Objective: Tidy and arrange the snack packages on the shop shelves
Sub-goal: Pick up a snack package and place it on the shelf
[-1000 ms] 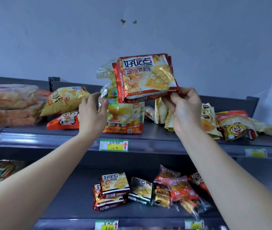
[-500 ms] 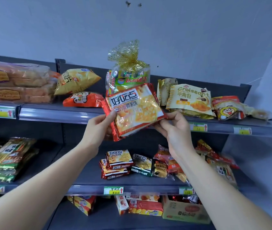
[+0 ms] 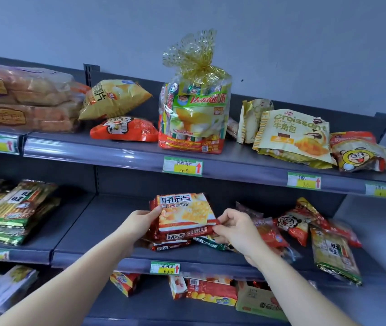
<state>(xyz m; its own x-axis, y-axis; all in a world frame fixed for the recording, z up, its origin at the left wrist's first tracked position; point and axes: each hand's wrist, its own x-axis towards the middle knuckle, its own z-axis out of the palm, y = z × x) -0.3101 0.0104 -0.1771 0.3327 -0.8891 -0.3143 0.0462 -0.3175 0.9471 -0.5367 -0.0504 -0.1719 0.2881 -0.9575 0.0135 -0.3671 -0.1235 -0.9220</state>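
Left hand (image 3: 140, 222) and right hand (image 3: 234, 225) each pinch a side of the cracker pack (image 3: 185, 214), squaring it onto the matching stack (image 3: 175, 242) on the middle shelf (image 3: 88, 220).

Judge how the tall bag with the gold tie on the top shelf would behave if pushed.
The tall bag stands upright at the front of the top shelf, so a push high up would probably tip it. Its glossy film looks slippery; the packs crammed inside likely keep it fairly stiff.

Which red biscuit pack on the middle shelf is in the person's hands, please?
The topmost red biscuit pack: left hand and right hand pinch its edges; the other packs lie beneath.
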